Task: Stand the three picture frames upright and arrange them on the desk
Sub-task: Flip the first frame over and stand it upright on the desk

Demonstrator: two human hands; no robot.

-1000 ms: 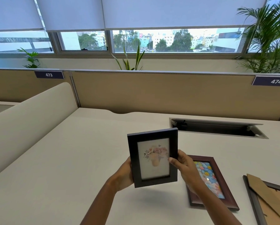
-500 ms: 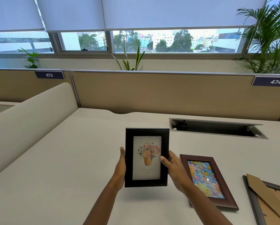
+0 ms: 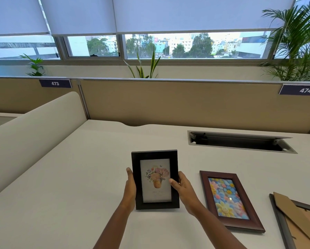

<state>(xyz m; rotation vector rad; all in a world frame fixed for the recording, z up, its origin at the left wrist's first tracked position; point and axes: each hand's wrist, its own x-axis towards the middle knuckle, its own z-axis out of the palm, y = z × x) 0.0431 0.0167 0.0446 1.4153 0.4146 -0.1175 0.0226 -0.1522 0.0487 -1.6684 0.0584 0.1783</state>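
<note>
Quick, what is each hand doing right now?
Left hand: closed on the left edge of the black flower frame, holding it upright.
Right hand: closed on the same frame's right edge.

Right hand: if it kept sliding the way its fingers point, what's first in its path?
The right hand points left, fingers already on the black frame it grips. Past that, likely the left hand on the opposite edge, then bare desk. Depth is uncertain.
</note>
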